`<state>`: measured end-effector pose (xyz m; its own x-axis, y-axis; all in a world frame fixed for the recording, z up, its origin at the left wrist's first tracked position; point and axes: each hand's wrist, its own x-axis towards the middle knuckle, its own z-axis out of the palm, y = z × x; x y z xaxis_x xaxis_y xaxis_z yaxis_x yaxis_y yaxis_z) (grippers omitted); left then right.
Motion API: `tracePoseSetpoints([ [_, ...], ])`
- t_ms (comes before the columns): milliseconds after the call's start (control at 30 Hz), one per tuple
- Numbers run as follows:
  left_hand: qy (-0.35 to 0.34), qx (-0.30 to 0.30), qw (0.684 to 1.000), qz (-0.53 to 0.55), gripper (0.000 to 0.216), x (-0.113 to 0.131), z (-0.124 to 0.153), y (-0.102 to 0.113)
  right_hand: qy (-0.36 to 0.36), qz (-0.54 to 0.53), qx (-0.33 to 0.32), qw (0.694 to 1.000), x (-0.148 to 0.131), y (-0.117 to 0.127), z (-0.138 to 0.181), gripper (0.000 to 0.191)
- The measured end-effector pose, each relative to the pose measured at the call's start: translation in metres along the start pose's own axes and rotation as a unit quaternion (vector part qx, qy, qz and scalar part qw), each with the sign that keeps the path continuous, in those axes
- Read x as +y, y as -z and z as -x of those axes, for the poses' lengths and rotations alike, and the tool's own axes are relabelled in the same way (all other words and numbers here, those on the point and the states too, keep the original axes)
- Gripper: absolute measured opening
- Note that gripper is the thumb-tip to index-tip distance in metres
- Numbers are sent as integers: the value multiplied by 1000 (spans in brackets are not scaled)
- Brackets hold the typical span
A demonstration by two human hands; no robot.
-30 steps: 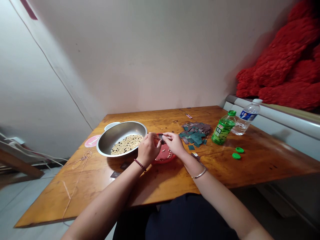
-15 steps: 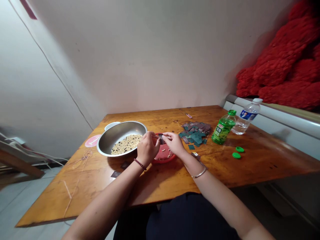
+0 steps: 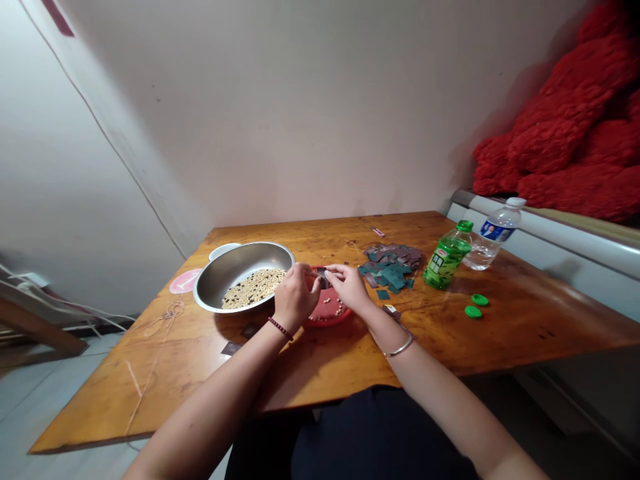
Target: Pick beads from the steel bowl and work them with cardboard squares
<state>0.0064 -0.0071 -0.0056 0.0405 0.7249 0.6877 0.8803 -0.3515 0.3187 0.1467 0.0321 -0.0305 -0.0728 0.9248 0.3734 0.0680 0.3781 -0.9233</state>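
Note:
Both hands meet above a shallow red dish [image 3: 327,321] with a few small round pale beads in it. My right hand [image 3: 346,285] pinches a small dark square piece [image 3: 323,279] between thumb and fingers. My left hand [image 3: 296,293] is closed at the piece's left side, its fingertips pinched; what they grip is too small to make out. Left of the hands stands a wide steel bowl [image 3: 210,283], tilted, holding many pale beads [image 3: 253,289] mixed with dark ones. A heap of dark green and brown square pieces [image 3: 393,265] lies to the right.
A green drink bottle [image 3: 447,257] and a clear water bottle [image 3: 493,233] stand at the right, near two green caps [image 3: 476,305]. Loose string [image 3: 145,383] and a pink round card [image 3: 184,282] lie at the left. Red fluffy material [image 3: 565,140] is piled far right.

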Motion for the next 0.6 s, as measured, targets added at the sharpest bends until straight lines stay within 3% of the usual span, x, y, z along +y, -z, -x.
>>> tracePoseSetpoints([
  [200, -18, -13, 1000, 5, 22, 0, 1, -1, 4, 12, 0, 1000, -1, 0, 1, 20],
  [600, 13, -10, 1000, 4, 22, 1, 0, 0, -5, 18, 0, 1000, -3, 1, 0, 21],
])
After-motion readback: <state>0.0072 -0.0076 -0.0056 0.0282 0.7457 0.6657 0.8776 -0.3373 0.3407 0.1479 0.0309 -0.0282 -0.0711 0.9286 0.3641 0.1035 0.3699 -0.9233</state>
